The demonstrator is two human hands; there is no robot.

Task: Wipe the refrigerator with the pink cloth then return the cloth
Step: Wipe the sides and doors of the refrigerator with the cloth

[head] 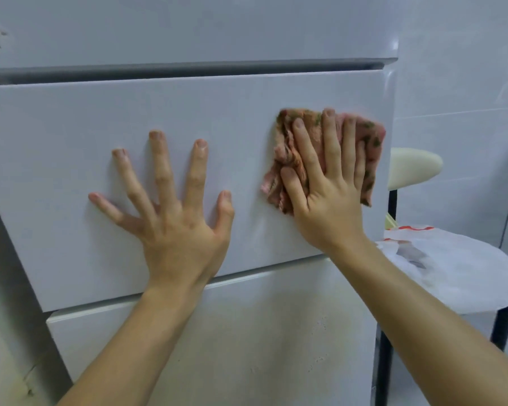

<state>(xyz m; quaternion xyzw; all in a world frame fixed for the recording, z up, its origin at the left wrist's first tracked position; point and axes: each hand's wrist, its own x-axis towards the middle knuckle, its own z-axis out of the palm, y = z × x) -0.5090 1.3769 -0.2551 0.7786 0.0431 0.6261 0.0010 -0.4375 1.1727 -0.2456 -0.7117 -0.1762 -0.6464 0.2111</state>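
The white refrigerator (71,118) fills most of the view, with a wide middle drawer front and a lower panel beneath it. My right hand (326,183) presses the pink cloth (370,148) flat against the right part of the middle drawer front, fingers straight. The cloth is crumpled, with green and orange marks, and sticks out around my fingers. My left hand (170,206) rests flat on the same drawer front to the left, fingers spread wide, holding nothing.
Right of the refrigerator stands a dark-legged chair (502,326) with a cream backrest (414,165). A white plastic bag (458,273) with red print lies on its seat. White wall tiles lie behind it. A dark gap separates the upper door from the drawer.
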